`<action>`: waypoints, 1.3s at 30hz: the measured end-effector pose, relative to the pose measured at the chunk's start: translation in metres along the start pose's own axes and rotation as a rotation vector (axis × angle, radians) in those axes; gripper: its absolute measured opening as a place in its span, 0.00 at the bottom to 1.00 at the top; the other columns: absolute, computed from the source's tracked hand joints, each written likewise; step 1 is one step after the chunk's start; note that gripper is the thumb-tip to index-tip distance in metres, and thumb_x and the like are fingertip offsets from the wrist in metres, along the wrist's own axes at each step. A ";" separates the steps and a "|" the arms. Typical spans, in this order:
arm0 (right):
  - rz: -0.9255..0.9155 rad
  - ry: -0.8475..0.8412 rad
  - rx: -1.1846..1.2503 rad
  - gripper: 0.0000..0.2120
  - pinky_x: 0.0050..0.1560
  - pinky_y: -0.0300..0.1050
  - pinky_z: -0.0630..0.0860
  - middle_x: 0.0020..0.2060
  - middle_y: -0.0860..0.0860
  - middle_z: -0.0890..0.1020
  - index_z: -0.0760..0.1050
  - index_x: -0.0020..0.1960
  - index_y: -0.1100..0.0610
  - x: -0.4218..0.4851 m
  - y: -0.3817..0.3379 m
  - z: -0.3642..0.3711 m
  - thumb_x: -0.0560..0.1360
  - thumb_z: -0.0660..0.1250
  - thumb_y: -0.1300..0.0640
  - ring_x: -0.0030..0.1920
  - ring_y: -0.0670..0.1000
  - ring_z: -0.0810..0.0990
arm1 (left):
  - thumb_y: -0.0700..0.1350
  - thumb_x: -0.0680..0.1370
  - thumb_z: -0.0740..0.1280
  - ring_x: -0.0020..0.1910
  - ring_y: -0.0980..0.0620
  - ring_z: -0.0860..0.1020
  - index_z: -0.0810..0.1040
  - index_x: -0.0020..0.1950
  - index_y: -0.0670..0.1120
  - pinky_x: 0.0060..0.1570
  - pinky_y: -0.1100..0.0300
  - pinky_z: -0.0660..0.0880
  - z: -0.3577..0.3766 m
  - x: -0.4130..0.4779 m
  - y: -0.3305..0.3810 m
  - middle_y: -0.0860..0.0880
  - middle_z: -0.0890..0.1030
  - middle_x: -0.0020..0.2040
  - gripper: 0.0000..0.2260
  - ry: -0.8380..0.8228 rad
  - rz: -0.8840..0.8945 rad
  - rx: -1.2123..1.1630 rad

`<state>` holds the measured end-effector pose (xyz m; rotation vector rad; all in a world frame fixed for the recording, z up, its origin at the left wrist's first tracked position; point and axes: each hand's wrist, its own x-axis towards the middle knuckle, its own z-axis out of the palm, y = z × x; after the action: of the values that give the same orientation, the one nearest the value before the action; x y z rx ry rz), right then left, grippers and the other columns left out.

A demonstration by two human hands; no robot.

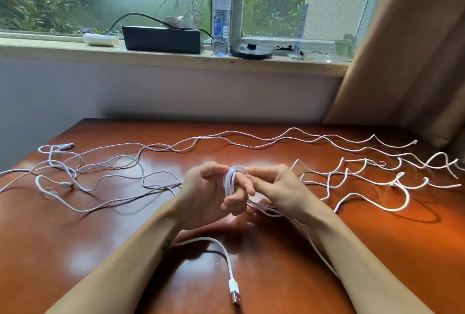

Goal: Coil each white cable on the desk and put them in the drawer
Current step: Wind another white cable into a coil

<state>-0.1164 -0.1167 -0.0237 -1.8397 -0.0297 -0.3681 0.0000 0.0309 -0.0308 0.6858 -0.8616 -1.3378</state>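
Head view: nearest us, at 6 o'clock, a USB plug (234,296) lies on the worktop (75,250). It ends the white cable (230,179), which we see wound in a small coil round the curled fingers (235,203) of the left hand (201,195) at centre. The right hand (279,193), just beside at 3 o'clock, pinches the coil's top. Beyond, loose cables (405,194) sprawl from 9 to 3 o'clock. A water bottle (221,19) stands on the sill (176,58) at 12 o'clock.

A single wide-angle camera, worn on the person's head, looks forward and down across the desk (75,238) from close above its near edge. It faces the windowsill (50,50) straight ahead, with the curtain (415,62) filling the upper right corner.
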 end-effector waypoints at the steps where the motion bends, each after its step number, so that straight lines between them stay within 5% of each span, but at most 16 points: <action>1: 0.006 0.009 0.017 0.08 0.55 0.41 0.77 0.42 0.44 0.86 0.83 0.53 0.57 0.000 0.000 0.000 0.82 0.65 0.64 0.46 0.42 0.81 | 0.48 0.79 0.47 0.30 0.47 0.58 0.78 0.51 0.32 0.37 0.53 0.66 0.000 0.000 0.001 0.45 0.67 0.31 0.25 -0.017 0.005 -0.012; 5: 0.006 0.009 0.100 0.08 0.63 0.62 0.77 0.49 0.55 0.86 0.84 0.52 0.55 0.002 0.005 0.000 0.82 0.66 0.60 0.51 0.54 0.82 | 0.48 0.84 0.49 0.32 0.47 0.58 0.77 0.56 0.34 0.40 0.52 0.62 -0.003 -0.002 0.003 0.45 0.68 0.34 0.22 -0.057 0.028 -0.024; 8: 0.011 0.065 0.105 0.12 0.62 0.49 0.78 0.50 0.51 0.86 0.81 0.61 0.64 0.003 0.005 0.001 0.81 0.66 0.62 0.53 0.48 0.82 | 0.49 0.85 0.52 0.32 0.49 0.62 0.77 0.55 0.35 0.39 0.52 0.56 -0.006 -0.001 0.002 0.45 0.70 0.34 0.21 -0.059 0.052 -0.030; 11: -0.008 0.107 0.110 0.11 0.56 0.36 0.76 0.51 0.49 0.87 0.82 0.61 0.62 0.003 0.005 0.000 0.79 0.67 0.63 0.53 0.42 0.82 | 0.50 0.85 0.54 0.30 0.52 0.61 0.79 0.50 0.37 0.40 0.52 0.54 -0.006 0.000 0.001 0.47 0.69 0.33 0.20 0.008 0.081 -0.048; 15: -0.010 0.133 0.143 0.11 0.56 0.36 0.76 0.52 0.50 0.87 0.82 0.60 0.62 0.005 0.006 0.000 0.79 0.67 0.63 0.54 0.44 0.83 | 0.53 0.82 0.58 0.28 0.54 0.63 0.80 0.46 0.41 0.40 0.57 0.62 -0.004 0.000 0.003 0.48 0.69 0.31 0.19 0.113 0.090 -0.057; 20: -0.025 0.164 0.133 0.11 0.55 0.34 0.76 0.50 0.48 0.87 0.82 0.60 0.62 0.004 0.005 0.003 0.80 0.67 0.63 0.52 0.42 0.83 | 0.55 0.83 0.57 0.28 0.51 0.62 0.79 0.42 0.39 0.39 0.54 0.58 0.002 0.003 0.003 0.46 0.66 0.30 0.23 0.230 0.115 -0.012; 26: -0.039 0.232 0.039 0.12 0.61 0.39 0.76 0.54 0.49 0.87 0.83 0.61 0.60 0.007 0.007 0.006 0.79 0.70 0.61 0.58 0.46 0.83 | 0.48 0.77 0.62 0.31 0.50 0.59 0.74 0.38 0.40 0.37 0.54 0.58 0.005 0.005 0.000 0.47 0.60 0.31 0.13 0.317 0.213 0.127; 32: -0.070 0.291 -0.020 0.11 0.54 0.33 0.75 0.52 0.54 0.86 0.84 0.59 0.59 0.008 0.008 0.007 0.78 0.71 0.62 0.49 0.40 0.82 | 0.48 0.81 0.60 0.33 0.52 0.67 0.75 0.39 0.43 0.39 0.58 0.67 0.005 0.005 -0.002 0.49 0.70 0.34 0.14 0.490 0.284 0.099; 39: -0.095 0.285 -0.105 0.11 0.57 0.36 0.75 0.53 0.54 0.85 0.83 0.61 0.59 0.009 0.012 0.002 0.80 0.69 0.60 0.55 0.46 0.82 | 0.52 0.81 0.62 0.39 0.50 0.75 0.77 0.53 0.38 0.50 0.53 0.76 -0.003 0.010 -0.013 0.42 0.74 0.41 0.17 0.579 0.349 0.390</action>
<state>-0.1051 -0.1201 -0.0325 -1.8771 0.0995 -0.7069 -0.0043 0.0195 -0.0415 1.1015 -0.7230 -0.6050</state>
